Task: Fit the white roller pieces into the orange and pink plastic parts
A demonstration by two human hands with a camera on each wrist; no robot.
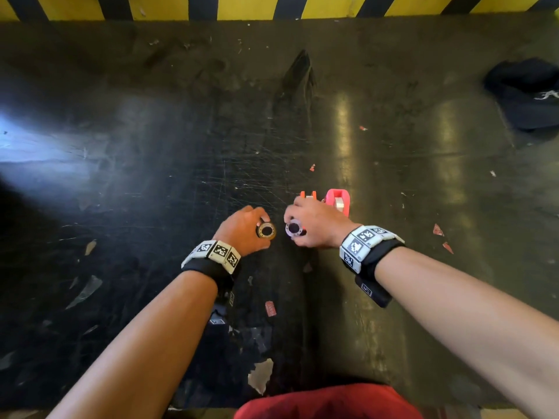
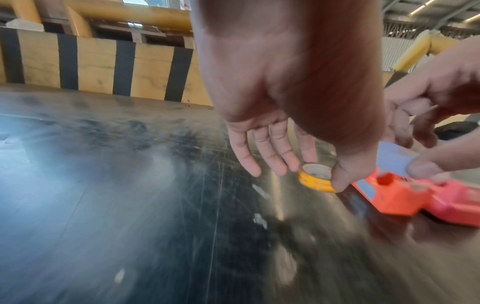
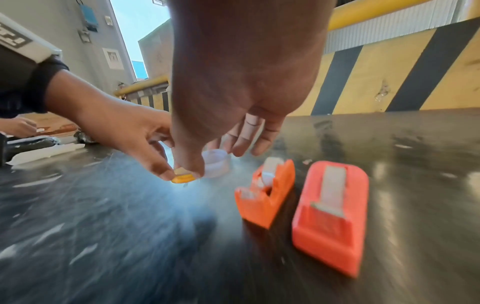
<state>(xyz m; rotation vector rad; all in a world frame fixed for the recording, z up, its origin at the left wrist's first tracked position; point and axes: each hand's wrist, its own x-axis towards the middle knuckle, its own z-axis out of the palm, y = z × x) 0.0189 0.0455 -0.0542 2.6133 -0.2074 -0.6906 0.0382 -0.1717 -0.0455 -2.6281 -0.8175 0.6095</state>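
Observation:
My left hand (image 2: 323, 172) pinches a small yellow-rimmed roll (image 2: 311, 184) between thumb and index finger, just above the black table (image 1: 151, 176). My right hand (image 3: 215, 158) holds a white translucent roller (image 3: 218, 164) with thumb and fingers curled round it, right beside the yellow roll (image 3: 183, 179). In the head view both rolls (image 1: 273, 234) (image 1: 287, 229) sit side by side between the hands. The orange part (image 3: 262, 201) and the pink part (image 3: 330, 222) stand on the table just right of my right hand, each with a white piece in its slot.
A yellow and black striped barrier (image 1: 272, 7) runs along the table's far edge. A black cap (image 1: 526, 92) lies far right. Small red scraps (image 1: 438, 229) dot the surface. Another person's hand (image 3: 18, 126) and white items (image 3: 46, 152) are off to the left.

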